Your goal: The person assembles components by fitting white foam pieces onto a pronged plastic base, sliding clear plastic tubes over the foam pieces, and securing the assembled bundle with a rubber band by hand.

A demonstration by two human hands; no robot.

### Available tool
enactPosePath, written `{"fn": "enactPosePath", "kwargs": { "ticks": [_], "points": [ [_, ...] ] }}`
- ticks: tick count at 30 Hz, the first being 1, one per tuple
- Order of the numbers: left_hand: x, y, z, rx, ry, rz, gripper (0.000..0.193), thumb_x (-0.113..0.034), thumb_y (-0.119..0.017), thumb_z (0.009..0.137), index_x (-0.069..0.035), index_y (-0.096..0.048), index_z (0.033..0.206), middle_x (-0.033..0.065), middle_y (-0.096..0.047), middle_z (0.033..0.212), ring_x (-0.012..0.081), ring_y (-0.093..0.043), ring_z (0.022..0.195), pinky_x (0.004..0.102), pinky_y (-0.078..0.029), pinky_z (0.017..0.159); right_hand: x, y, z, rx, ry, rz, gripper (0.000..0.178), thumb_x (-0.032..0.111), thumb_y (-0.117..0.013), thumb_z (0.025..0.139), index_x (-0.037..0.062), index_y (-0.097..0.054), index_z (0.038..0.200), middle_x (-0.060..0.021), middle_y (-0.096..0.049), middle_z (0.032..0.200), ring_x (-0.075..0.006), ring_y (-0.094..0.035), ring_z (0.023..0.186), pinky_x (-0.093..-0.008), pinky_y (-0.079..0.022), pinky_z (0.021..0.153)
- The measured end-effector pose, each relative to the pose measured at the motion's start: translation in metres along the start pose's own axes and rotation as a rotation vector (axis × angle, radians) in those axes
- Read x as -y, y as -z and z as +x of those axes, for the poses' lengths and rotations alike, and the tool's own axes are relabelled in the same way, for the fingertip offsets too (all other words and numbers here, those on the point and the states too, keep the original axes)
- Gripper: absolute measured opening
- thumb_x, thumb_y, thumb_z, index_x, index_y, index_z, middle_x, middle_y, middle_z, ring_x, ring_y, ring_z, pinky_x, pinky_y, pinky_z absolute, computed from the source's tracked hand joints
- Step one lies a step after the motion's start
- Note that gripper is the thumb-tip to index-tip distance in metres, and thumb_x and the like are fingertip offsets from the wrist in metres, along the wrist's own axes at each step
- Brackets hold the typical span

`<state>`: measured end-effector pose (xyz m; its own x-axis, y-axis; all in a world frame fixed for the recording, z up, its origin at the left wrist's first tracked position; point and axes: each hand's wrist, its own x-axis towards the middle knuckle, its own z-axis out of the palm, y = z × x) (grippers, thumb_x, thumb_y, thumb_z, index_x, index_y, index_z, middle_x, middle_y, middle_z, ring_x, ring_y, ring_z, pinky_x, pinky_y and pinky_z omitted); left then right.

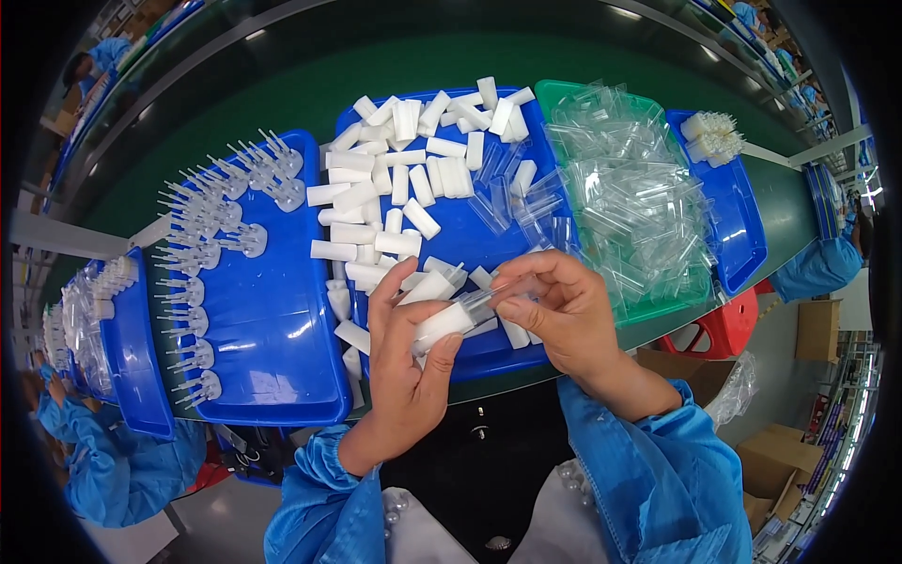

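At the far left we see a co-worker's blue sleeve [122, 461] beside a narrow blue tray [141, 357]. Next on our green worktop [404, 70] lies a large blue tray [272, 362], with clear spiked pieces [246, 240] in a row down its left side and across its top, spikes pointing mostly up and left. To its right, a middle blue tray [465, 246] carries a loose heap of white blocks [353, 195], some spilling over its left edge. In front of this heap, our left hand [404, 376] has its fingers and thumb closed around one white block [443, 327], held tilted above the tray. Our right hand [575, 324] pinches a clear sleeve [498, 291] between thumb and fingertips. The sleeve meets the block's upper right end; we cannot tell how far it reaches over it. Further right, a green tray [648, 308] is piled with clear sleeves [639, 207], and past it a smaller blue tray [738, 216] holds a white pinned bundle [712, 139] at its top.
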<state>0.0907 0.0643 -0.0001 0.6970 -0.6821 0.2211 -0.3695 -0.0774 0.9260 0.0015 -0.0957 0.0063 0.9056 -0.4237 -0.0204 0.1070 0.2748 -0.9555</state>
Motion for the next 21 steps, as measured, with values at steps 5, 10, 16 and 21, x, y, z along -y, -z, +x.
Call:
{"fn": "enactPosePath", "kwargs": {
  "ticks": [5, 10, 16, 21],
  "points": [
    [-0.0007, -0.0025, 0.0014, -0.023, 0.014, -0.036, 0.021, -0.015, -0.06, 0.085, 0.0, -0.055, 0.099, 0.0222, -0.035, 0.131, 0.0313, -0.045, 0.113, 0.0381, -0.036, 0.092, -0.003, -0.0009, 0.001, -0.007, 0.053, -0.048, 0.027, -0.002, -0.067, 0.078, -0.0027, -0.057, 0.102, -0.0102, -0.061, 0.097, -0.0158, -0.059, 0.093, -0.0278, -0.051, 0.08],
    [0.0034, -0.0034, 0.0024, -0.046, -0.025, -0.022, 0.02, -0.015, -0.062, 0.085, -0.001, -0.055, 0.097, 0.0215, -0.036, 0.13, 0.0296, -0.047, 0.11, 0.0367, -0.038, 0.089, -0.0042, -0.0014, 0.002, -0.004, 0.056, -0.019, 0.025, -0.003, -0.067, 0.078, -0.0032, -0.056, 0.1, -0.0112, -0.061, 0.096, -0.0163, -0.06, 0.092, -0.0272, -0.051, 0.08],
    [0.0023, -0.0035, 0.0031, -0.042, 0.001, -0.009, 0.02, -0.018, -0.06, 0.086, 0.0, -0.055, 0.095, 0.0218, -0.037, 0.129, 0.0293, -0.046, 0.11, 0.0363, -0.038, 0.089, -0.0093, -0.0005, 0.003, 0.004, -0.046, 0.187, 0.023, -0.004, -0.066, 0.078, -0.0035, -0.055, 0.098, -0.0128, -0.061, 0.096, -0.0157, -0.06, 0.092, -0.0253, -0.052, 0.08],
    [0.0043, -0.0035, 0.0049, -0.029, -0.037, -0.056, 0.019, -0.018, -0.057, 0.088, -0.001, -0.055, 0.095, 0.0223, -0.038, 0.128, 0.0307, -0.046, 0.112, 0.0371, -0.038, 0.089, -0.0086, -0.0028, -0.0006, 0.002, 0.041, 0.133, 0.023, -0.004, -0.066, 0.078, -0.0041, -0.055, 0.099, -0.0134, -0.061, 0.097, -0.0168, -0.061, 0.092, -0.0257, -0.052, 0.08]
  ]
}}
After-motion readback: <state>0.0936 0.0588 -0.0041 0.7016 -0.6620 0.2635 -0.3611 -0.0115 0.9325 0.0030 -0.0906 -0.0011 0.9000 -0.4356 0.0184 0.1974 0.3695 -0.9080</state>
